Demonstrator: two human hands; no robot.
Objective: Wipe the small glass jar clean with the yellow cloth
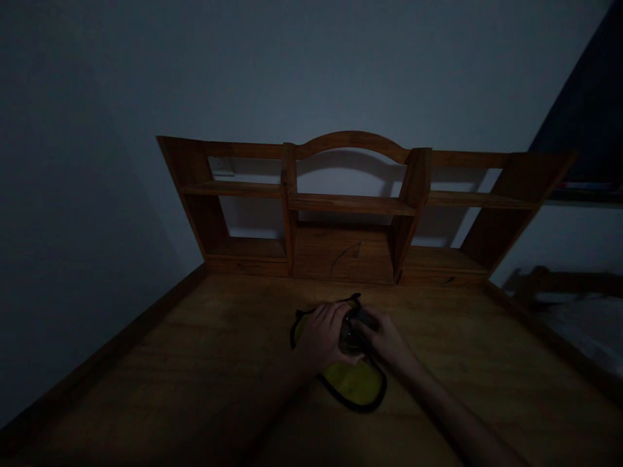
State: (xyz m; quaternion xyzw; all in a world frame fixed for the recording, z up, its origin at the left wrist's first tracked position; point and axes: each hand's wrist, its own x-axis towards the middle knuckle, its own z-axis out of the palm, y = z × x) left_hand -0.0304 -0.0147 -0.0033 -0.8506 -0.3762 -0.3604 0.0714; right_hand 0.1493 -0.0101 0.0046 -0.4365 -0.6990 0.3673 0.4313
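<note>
Cupping a dark, glossy object with the left hand, gripping its opposite side with the right hand. Right over a yellow, black-edged piece on the wooden desk; touching or not, can't tell. Probably mid-handling, calling next for steady left hold, careful right fingers. Spotting no readable brand, label or writing.

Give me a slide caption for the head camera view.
In dim light, left hand and right hand grip a dark object over a black-edged yellow piece on a wooden desk.
</note>
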